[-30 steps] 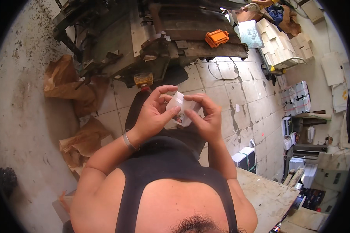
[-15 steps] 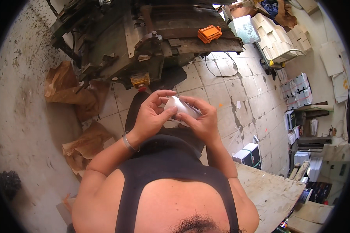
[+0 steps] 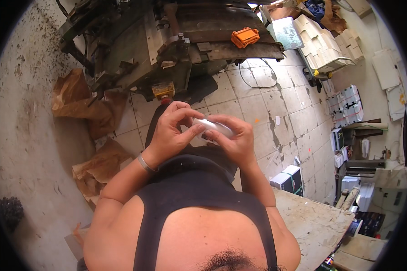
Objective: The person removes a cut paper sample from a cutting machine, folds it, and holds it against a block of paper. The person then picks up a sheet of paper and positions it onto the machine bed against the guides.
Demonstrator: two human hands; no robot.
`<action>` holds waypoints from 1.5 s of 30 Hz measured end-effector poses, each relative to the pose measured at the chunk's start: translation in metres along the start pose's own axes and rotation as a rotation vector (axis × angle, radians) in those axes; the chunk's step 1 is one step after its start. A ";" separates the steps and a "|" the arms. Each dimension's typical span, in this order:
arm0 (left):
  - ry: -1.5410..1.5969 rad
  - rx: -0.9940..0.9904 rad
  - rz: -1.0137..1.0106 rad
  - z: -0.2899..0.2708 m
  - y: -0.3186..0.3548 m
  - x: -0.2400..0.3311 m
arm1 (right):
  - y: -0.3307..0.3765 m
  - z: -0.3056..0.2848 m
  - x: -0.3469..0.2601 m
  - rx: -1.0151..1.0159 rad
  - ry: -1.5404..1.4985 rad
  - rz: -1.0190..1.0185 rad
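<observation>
Both my hands meet in front of my body around a small, smooth white piece that looks like bent paper (image 3: pixel 220 128). My left hand (image 3: pixel 174 128) pinches its left end between thumb and fingers. On the other side, my right hand (image 3: pixel 235 137) is closed over the right end, thumb below and fingers curled over the top. The fingers hide much of the piece, so I cannot tell if it is one sheet or several. A bracelet (image 3: pixel 147 163) circles my left wrist.
A dark metal machine (image 3: pixel 135 40) stands ahead, with an orange plastic case (image 3: pixel 245 37) on its ledge. Brown crumpled paper (image 3: pixel 77 104) lies at left. To the right are a cart of stacked cartons (image 3: pixel 319 43), a strapped bundle (image 3: pixel 289 179) and a worn tabletop (image 3: pixel 312 221).
The white piece has tilted and now shows a narrower, flatter profile. My left fingers have shifted slightly over its top edge; my right hand stays nearly in place.
</observation>
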State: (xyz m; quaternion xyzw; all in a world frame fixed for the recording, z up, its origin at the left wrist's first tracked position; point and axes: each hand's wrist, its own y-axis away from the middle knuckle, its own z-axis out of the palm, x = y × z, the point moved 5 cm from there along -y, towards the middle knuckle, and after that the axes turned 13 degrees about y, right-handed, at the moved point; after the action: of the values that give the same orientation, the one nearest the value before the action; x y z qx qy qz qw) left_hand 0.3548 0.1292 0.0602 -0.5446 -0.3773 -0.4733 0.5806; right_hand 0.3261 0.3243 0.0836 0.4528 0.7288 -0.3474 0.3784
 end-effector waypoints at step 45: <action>0.417 0.040 -0.242 0.005 0.008 -0.023 | 0.003 -0.005 -0.015 0.141 0.333 -0.357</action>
State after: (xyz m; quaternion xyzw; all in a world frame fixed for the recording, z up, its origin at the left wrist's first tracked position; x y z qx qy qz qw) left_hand 0.3565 0.1370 0.0363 -0.3744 -0.3208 -0.6341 0.5957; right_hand 0.3319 0.3236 0.0983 0.3934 0.8233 -0.3794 0.1533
